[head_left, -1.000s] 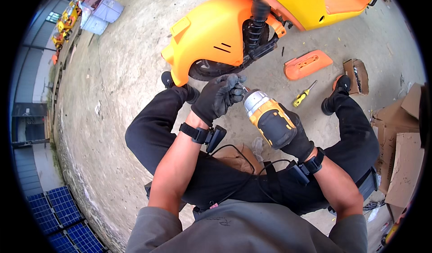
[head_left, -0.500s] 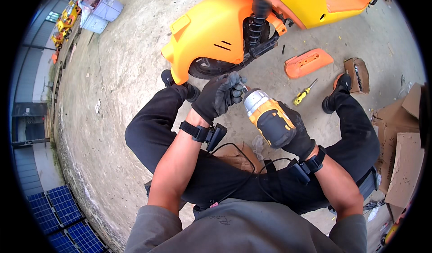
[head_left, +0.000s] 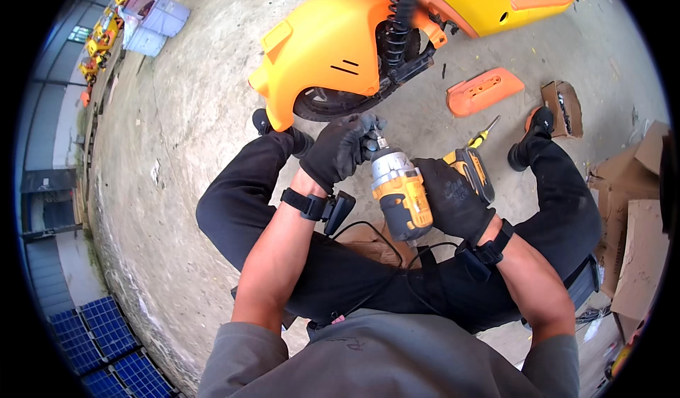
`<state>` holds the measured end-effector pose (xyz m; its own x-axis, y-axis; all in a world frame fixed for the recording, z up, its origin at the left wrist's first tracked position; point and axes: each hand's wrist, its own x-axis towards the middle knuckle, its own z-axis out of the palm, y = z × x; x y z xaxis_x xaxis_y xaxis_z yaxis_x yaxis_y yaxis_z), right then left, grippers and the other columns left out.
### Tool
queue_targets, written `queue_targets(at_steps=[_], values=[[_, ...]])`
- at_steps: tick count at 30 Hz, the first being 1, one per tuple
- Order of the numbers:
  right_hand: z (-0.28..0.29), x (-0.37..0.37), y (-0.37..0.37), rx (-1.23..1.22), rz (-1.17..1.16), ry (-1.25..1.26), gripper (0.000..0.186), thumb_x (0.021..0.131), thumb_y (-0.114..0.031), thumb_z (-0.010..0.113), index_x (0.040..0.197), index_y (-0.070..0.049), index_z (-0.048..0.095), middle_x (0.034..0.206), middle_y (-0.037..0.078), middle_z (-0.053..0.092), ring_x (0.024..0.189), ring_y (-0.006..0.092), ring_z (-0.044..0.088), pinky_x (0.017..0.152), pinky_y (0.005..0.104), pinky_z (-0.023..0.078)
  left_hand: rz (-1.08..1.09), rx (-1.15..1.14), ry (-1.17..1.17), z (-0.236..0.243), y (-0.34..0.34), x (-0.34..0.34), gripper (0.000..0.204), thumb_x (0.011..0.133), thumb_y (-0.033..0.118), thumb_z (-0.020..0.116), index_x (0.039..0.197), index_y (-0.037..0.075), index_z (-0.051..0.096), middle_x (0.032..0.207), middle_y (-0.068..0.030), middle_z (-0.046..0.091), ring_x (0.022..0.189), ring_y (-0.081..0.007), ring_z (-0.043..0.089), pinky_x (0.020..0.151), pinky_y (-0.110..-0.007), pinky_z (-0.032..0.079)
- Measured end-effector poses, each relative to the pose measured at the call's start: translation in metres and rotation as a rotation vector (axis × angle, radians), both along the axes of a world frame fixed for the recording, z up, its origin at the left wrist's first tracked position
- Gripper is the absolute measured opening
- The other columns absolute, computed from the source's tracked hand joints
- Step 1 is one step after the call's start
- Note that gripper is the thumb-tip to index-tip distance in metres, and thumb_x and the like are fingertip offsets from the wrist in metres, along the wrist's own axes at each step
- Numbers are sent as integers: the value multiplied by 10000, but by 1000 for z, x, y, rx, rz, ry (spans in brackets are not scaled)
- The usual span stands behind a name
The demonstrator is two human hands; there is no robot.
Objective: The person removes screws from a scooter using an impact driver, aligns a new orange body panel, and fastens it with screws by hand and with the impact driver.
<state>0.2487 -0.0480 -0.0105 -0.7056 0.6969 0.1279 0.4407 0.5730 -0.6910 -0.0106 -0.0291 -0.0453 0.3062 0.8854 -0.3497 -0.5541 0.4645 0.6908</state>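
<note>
My gloved left hand [head_left: 338, 150] is closed, its fingertips pinched round the silver bit [head_left: 382, 141] at the nose of a yellow-and-black cordless drill [head_left: 400, 201]; anything else in those fingers is too small to make out. My gloved right hand [head_left: 452, 201] grips the drill by its handle, with the battery [head_left: 473, 171] showing to the right. Just beyond my hands stands an orange-and-yellow scooter [head_left: 322, 37] with a black wheel, fork and spring. A long orange plastic part [head_left: 484, 92] lies on the floor, and a yellow screwdriver [head_left: 479, 138] lies partly behind the battery.
My bent legs frame the work on the concrete floor [head_left: 156, 221]. An open small box [head_left: 567, 107] and cardboard [head_left: 634, 256] lie at right. Blue pallets [head_left: 92, 334] are at lower left; plastic bins [head_left: 156, 23] and yellow vehicles stand along the upper left.
My right hand has turned the drill more upright, its body moving left, so the battery now shows at the right. My left hand stays at the bit.
</note>
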Motion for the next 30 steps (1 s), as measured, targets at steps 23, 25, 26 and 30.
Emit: queue_targets(at_steps=[23, 25, 26, 30], values=[[-9, -9, 34, -638, -128, 248, 415, 836, -170, 738, 1202, -60, 576, 1060, 31, 653, 950, 144, 627, 817, 303, 512, 247, -82, -54, -7, 30, 22, 267, 961, 326, 570, 1016, 66, 601, 793, 25, 574, 705, -103, 571, 663, -268, 494], [-23, -13, 30, -989, -240, 585, 382, 841, -146, 735, 1173, -34, 584, 997, 42, 651, 873, 108, 627, 747, 261, 531, 246, -51, -65, -3, 35, 19, 274, 960, 327, 576, 1029, 62, 595, 817, 0, 590, 722, -129, 583, 683, -285, 498], [-26, -18, 29, -1044, -260, 665, 366, 841, -138, 732, 1160, -33, 586, 970, 39, 646, 846, 112, 628, 720, 262, 532, 239, -25, -77, -6, 37, 16, 271, 959, 324, 578, 1032, 64, 594, 824, -6, 595, 726, -136, 586, 688, -289, 499], [-58, -48, 19, -1170, -332, 989, 331, 808, -85, 726, 1102, -22, 587, 879, 45, 624, 711, 141, 633, 619, 268, 528, 291, -59, 20, -3, 42, 10, 250, 957, 310, 588, 1045, 76, 590, 841, -13, 602, 738, -149, 588, 715, -302, 509]])
